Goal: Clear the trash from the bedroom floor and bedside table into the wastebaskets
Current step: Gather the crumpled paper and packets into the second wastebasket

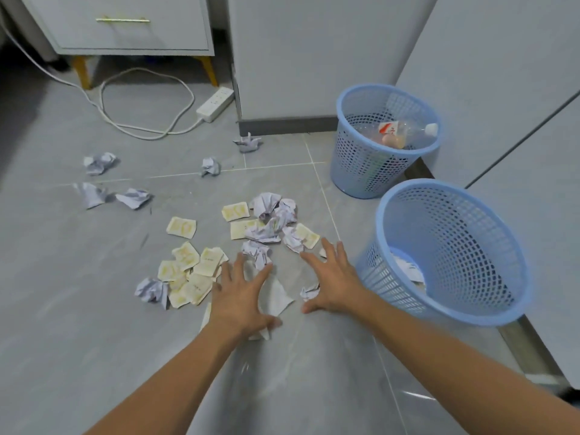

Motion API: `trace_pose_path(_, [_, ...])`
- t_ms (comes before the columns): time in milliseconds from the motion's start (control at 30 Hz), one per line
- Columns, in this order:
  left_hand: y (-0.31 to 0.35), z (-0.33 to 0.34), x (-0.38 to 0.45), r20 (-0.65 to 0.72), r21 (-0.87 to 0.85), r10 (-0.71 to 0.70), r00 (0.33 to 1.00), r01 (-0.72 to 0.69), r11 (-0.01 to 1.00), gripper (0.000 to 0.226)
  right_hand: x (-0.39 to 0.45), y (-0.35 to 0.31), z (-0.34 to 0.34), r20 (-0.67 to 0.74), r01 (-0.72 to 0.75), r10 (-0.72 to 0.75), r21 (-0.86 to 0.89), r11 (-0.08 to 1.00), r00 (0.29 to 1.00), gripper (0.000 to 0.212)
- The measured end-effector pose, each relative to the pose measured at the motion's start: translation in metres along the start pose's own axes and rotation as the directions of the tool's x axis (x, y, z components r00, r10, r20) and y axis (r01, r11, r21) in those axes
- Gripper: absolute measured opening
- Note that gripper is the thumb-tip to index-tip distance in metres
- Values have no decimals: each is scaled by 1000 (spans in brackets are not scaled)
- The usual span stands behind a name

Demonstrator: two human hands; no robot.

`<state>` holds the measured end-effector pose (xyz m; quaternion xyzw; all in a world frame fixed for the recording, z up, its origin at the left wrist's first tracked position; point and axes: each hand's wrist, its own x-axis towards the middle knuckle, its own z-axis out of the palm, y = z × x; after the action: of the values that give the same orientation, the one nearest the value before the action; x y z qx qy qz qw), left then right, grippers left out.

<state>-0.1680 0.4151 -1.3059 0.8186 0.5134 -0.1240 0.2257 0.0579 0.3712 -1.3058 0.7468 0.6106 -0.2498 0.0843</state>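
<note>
Left hand (240, 296) spread on flat scrap (276, 296) (part hidden) | right hand (332, 282) spread, possibly touching crumpled paper (309, 291)

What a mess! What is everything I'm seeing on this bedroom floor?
crumpled paper balls: about a dozen, white, scattered on the floor
flat wrappers: about a dozen, cream-yellow, mid-floor
near wastebasket: one, blue, right, paper inside
far wastebasket: one, blue, behind it, holding a plastic bottle
power strip: one, white, with looped cable, by the bedside table
left hand: fingers spread over the scraps
right hand: fingers spread beside the near wastebasket
</note>
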Motion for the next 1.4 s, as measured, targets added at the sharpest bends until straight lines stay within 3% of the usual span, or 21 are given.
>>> trace_pose_path(67, [0,8,5,-1,47,13,1000,-13,999,106,10,3,-1,17,-9,9,-11,1000,1000,118])
trace_pose_path(233, [-13,37,-1,-249,15,168,954,-169,985,53,2,8,22,-293,182,-157,59,982,943,34])
trace_pose_path(400, [-21,46,-14,-263,-184,166,950,-218,958,30,-14,9,41,-293,210,-175,93,973,940,14])
trace_pose_path(567, [-9,-2,-15,-461,-295,163,872,-324,899,12,-47,-34,-9,-416,298,-169,267,917,894,15])
trace_pose_path(667, [16,-66,-16,-612,-425,57,789,-389,817,8,-77,-60,-68,-599,399,-153,303,865,786,13])
trace_pose_path(733, [43,-109,-17,-682,-427,65,729,-468,774,12,-98,-59,-114,-716,432,-114,280,857,689,11])
trace_pose_path(800, [77,-140,-18,-713,-403,140,687,-564,721,13,-113,-36,-153,-787,382,-15,283,880,617,8])
trace_pose_path(867, [120,-156,-18,-702,-361,255,665,-641,677,14,-122,6,-174,-798,262,115,326,909,592,8])
trace_pose_path(967, [183,-152,-8,-596,-289,426,681,-677,677,19,-129,77,-170,-687,-27,340,423,906,643,7])
trace_pose_path(1067, [224,-135,8,-379,-80,525,762,-593,801,53,-132,113,-150,-535,-183,393,402,897,748,14])
trace_pose_path(1167, [234,-128,6,-297,78,554,778,-558,826,90,-143,121,-144,-348,-232,374,386,893,860,54])
trace_pose_path(1233, [224,-132,0,-368,26,537,759,-569,822,86,-149,121,-146,-309,-253,364,345,904,879,73])
trace_pose_path(1333, [189,-137,-10,-490,-67,475,731,-575,816,55,-158,113,-153,-423,-201,333,328,923,843,58])
trace_pose_path(1400, [158,-140,-14,-520,-147,395,757,-535,832,39,-159,93,-162,-529,-113,288,337,935,798,44])
